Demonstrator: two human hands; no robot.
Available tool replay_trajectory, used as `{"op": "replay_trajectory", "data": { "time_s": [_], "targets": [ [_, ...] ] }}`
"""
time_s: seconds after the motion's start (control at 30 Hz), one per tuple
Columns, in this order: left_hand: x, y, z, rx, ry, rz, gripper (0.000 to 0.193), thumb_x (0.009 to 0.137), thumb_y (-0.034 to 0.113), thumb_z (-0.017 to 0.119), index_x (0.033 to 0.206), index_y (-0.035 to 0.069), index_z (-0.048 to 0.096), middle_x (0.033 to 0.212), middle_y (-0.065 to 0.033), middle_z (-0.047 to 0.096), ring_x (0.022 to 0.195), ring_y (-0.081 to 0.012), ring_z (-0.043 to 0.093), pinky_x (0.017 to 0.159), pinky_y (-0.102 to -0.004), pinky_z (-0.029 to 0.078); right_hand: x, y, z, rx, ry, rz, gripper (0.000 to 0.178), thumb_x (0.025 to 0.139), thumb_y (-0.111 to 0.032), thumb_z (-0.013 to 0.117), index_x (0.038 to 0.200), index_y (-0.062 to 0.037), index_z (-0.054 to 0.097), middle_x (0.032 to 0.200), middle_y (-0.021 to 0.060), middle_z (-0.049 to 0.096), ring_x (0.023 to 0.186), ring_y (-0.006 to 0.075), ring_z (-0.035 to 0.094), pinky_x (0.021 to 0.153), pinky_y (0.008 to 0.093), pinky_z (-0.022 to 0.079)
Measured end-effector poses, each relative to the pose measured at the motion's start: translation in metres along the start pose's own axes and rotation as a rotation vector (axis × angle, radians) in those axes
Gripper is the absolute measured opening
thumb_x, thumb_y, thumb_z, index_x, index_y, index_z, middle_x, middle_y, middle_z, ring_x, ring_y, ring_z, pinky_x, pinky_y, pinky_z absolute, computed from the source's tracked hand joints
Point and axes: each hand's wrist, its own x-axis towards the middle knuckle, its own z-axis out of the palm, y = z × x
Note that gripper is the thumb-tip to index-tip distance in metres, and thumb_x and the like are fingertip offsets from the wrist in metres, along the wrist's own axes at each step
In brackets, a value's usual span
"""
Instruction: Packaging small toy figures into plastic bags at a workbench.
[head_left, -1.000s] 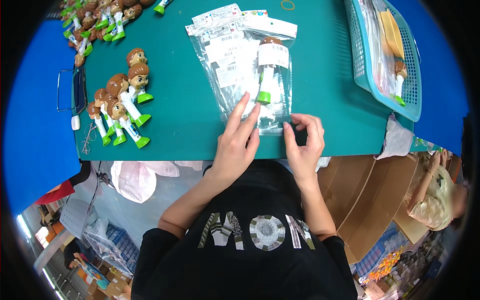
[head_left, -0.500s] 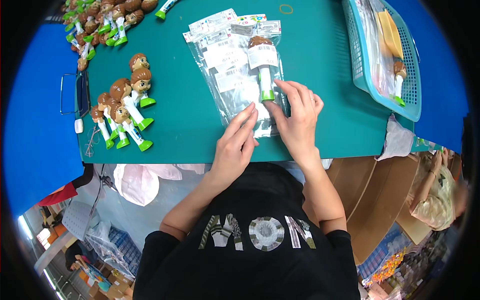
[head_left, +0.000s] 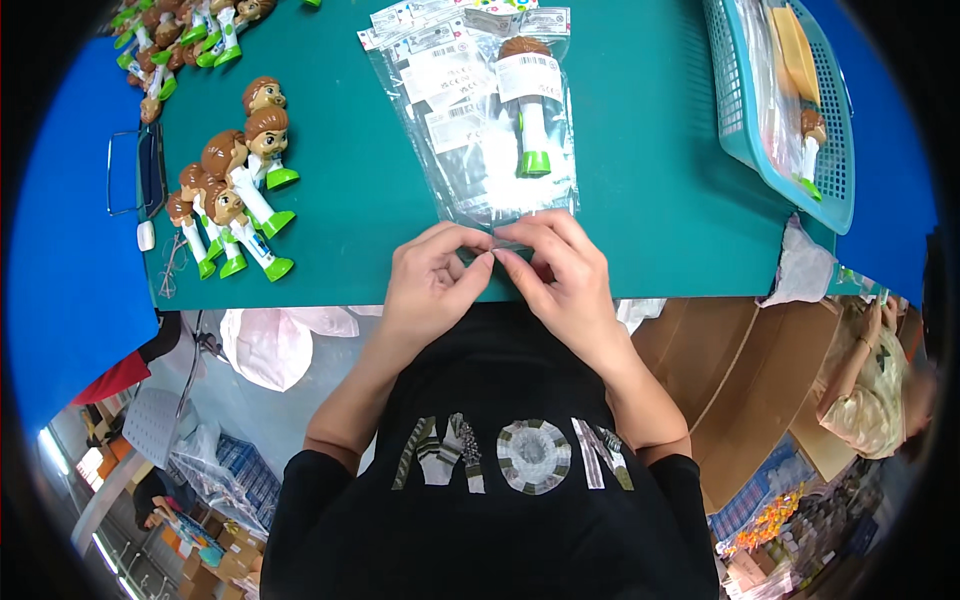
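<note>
A clear plastic bag (head_left: pixel 555 195) lies on the green table with a toy figure (head_left: pixel 534 140) inside it, brown hair toward the far end and green foot toward me. White labels show on it and on the other flat bags (head_left: pixel 440 80) beneath and to its left. My left hand (head_left: pixel 437 285) and my right hand (head_left: pixel 560 275) meet at the near edge of the bag. Both pinch its plastic edge between thumb and fingers, fingertips almost touching.
Several loose figures (head_left: pixel 225 190) lie to the left, with a larger heap (head_left: pixel 185 35) behind them. At the right a light-blue basket (head_left: pixel 735 110) holds bags, a yellow tray (head_left: pixel 795 60) and a figure. A grey cloth (head_left: pixel 800 262) hangs at the table's edge.
Both hands have come back toward me, from beside the bagged figure's foot to the bag's near edge, and closed on it. The whole view has shifted slightly.
</note>
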Motion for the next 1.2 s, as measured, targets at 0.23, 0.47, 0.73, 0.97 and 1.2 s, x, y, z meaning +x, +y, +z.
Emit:
{"op": "replay_trajectory", "data": {
  "time_s": [0.23,0.47,0.73,0.97,1.2],
  "targets": [
    [0.0,-0.006,0.0,0.092,0.011,0.091,0.01,0.08,-0.008,0.059,0.089,-0.006,0.062,0.083,-0.0022,0.058,0.053,0.0027,0.043,0.043,-0.0154,0.03,0.007,0.001,0.004,-0.024,-0.07,-0.001,0.014,0.074,0.002,0.068,0.085,-0.0013,0.061,0.087,0.005,0.057,0.056,0.0119,0.053,0.046,0.0237,0.042],
    [0.004,-0.003,0.0,0.035,0.035,0.028,0.009,0.078,-0.003,0.062,0.086,-0.004,0.065,0.076,-0.0036,0.061,0.048,0.0,0.043,0.043,-0.0186,0.033,0.008,-0.001,0.001,-0.075,-0.096,-0.019,0.014,0.074,0.001,0.069,0.083,-0.0032,0.06,0.084,0.0051,0.056,0.054,0.0137,0.052,0.047,0.0266,0.043],
    [0.012,-0.003,-0.002,-0.02,-0.008,-0.048,0.01,0.086,0.005,0.06,0.088,-0.003,0.064,0.072,-0.0031,0.061,0.051,-0.0014,0.048,0.041,-0.0158,0.035,0.01,0.0,0.001,-0.12,-0.085,-0.061,0.015,0.072,0.0,0.069,0.084,-0.0041,0.061,0.083,0.0063,0.055,0.061,0.0212,0.058,0.052,0.0307,0.046],
    [0.026,-0.005,0.003,0.117,0.025,-0.028,0.012,0.088,0.009,0.06,0.088,-0.003,0.062,0.072,-0.0025,0.06,0.047,-0.0014,0.047,0.039,-0.0168,0.033,0.004,0.011,0.001,-0.114,-0.068,-0.142,0.015,0.072,0.001,0.07,0.084,-0.0026,0.061,0.085,0.0066,0.056,0.061,0.0186,0.057,0.052,0.0287,0.046],
    [0.03,0.0,-0.005,0.029,0.079,-0.081,0.013,0.089,0.009,0.058,0.089,-0.004,0.06,0.073,-0.0038,0.059,0.046,-0.0019,0.046,0.039,-0.0166,0.033,-0.009,0.01,-0.012,0.162,0.007,0.051,0.014,0.072,0.001,0.071,0.083,-0.0015,0.063,0.089,0.0063,0.058,0.06,0.0107,0.053,0.049,0.0215,0.042]
  ]
}}
